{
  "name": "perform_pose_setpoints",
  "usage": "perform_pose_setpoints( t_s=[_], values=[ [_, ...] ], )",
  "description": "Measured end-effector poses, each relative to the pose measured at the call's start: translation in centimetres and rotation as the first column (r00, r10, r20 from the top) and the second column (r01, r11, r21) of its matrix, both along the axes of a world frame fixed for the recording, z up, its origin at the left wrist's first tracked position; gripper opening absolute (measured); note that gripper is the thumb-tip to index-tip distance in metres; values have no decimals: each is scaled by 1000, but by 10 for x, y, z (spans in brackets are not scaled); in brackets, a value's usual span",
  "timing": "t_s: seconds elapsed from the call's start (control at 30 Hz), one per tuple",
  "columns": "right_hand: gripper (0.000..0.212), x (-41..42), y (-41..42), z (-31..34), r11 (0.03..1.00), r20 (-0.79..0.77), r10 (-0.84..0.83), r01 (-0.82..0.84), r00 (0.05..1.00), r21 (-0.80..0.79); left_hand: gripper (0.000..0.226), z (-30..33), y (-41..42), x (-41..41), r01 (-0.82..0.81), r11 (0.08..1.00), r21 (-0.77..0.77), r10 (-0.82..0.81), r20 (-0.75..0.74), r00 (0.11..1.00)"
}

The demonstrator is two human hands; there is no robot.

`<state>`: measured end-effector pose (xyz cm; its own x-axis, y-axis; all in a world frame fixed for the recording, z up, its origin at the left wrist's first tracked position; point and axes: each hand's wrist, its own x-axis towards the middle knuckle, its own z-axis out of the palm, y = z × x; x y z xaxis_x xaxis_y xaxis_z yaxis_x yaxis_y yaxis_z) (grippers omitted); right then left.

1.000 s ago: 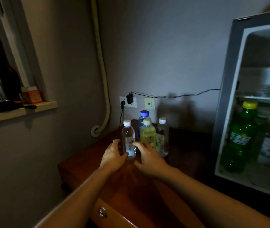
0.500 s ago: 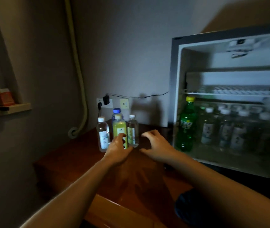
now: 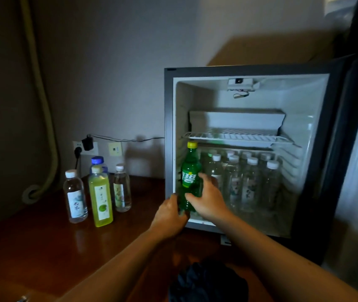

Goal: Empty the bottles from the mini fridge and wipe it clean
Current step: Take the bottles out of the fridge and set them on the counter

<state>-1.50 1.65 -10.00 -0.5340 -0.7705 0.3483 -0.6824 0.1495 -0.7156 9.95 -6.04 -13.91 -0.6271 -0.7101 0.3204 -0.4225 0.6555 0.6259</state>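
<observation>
We were partway through emptying the mini fridge (image 3: 169,131). Four bottles already stood on the worktop (image 3: 43,247) to its left: a clear water bottle (image 3: 75,196), a yellow-green juice bottle (image 3: 100,198), a second clear bottle (image 3: 122,188), and a blue-capped bottle (image 3: 98,160) mostly hidden behind the juice. By our reckoning the larger share was yet to come out, and no wiping had begun.

Both hands were on the green soda bottle (image 3: 190,168), which stood upright at the front left of the fridge's lower compartment. Our left hand (image 3: 169,216) curled round its base at the sill; our right hand (image 3: 206,199) wrapped its lower body, with fingers (image 3: 203,177) against the label. Each hand had hold of that bottle and nothing else.

Behind and to the right of it, the lower compartment held rows of white-capped clear bottles (image 3: 250,184), packed close; we could not count them exactly in the dim light. The wire shelf (image 3: 237,136) above looked bare, with a white box-like compartment (image 3: 237,119) behind it.

A dark bundle of cloth (image 3: 206,282) lay at the bottom of the view, possibly for wiping.
</observation>
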Motion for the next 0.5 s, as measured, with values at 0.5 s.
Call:
perform_pose_setpoints(
  t_s=[0.5],
  values=[
    [54, -36, -35, -8, 980, 221, -80, 117, 972, -160, 100, 10, 13, -62, -162, 985, 59, 161, 18, 987]
  ],
)
